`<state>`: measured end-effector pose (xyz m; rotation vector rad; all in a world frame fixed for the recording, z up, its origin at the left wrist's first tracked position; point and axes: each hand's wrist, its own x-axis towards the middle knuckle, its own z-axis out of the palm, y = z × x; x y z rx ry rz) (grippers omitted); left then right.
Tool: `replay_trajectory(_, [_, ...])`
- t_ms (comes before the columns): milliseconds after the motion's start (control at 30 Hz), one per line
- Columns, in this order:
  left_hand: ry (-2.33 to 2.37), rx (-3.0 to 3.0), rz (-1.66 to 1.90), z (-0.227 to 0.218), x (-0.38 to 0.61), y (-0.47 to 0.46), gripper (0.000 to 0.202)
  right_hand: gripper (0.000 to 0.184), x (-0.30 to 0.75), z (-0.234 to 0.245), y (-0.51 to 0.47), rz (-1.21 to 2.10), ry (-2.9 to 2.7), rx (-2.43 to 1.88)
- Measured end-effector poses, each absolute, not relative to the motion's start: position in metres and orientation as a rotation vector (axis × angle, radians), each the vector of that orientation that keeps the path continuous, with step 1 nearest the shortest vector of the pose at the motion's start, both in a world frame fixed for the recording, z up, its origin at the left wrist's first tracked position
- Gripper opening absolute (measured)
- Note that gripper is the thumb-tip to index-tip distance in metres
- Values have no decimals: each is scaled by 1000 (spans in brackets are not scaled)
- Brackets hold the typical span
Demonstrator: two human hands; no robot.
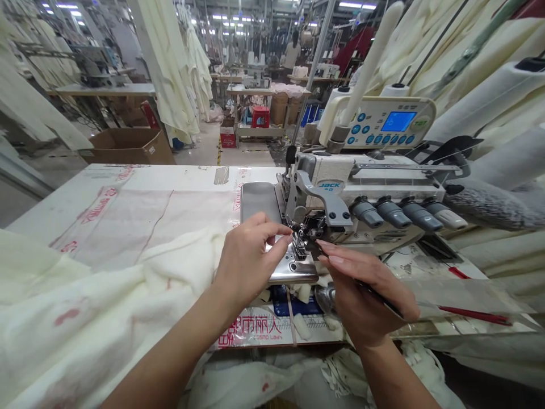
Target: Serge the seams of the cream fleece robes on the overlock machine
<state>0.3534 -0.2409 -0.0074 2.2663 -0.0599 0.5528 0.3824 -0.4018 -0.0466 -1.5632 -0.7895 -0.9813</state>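
Note:
An overlock sewing machine [336,187] stands in front of me, with its looper and needle area uncovered. My left hand [251,247] is at the presser foot [300,247], thumb and forefinger closed in a pinch. Whatever lies between those fingertips is too small to make out. On the right of the foot, my right hand [368,284] is closed around slim dark tweezers [378,300]. Their tips point into the machine beside the needle area and are partly hidden. Cream fabric [106,318] lies heaped left of my left forearm.
A control panel [381,122] with a lit blue screen sits above the machine. Red-handled tool [474,314] lies on the table at right. Fabric scraps [302,326] are below the metal plate. A cardboard box [130,150] stands beyond the white table [204,179]. Cream garments hang on both sides.

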Motion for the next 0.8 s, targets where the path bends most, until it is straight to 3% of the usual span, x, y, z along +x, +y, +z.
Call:
replay_trajectory(200, [-90,2286,562,-6,357,-248,19,28,380,-38,-400,-949,-719,-1475])
replay_trajectory(433, [-104,2308,635,-7,360,-251,11,24,375,-32,-396,-907,-655,-1454])
replay_trajectory(700, [203,2487,844,-7,362,-217,10,10,364,-37,-453,-876,-274,-1447])
replay_trajectory(800, [320,2437,887,-7,342,-204,12,25,379,-37,-507,-696,-59,-1500])
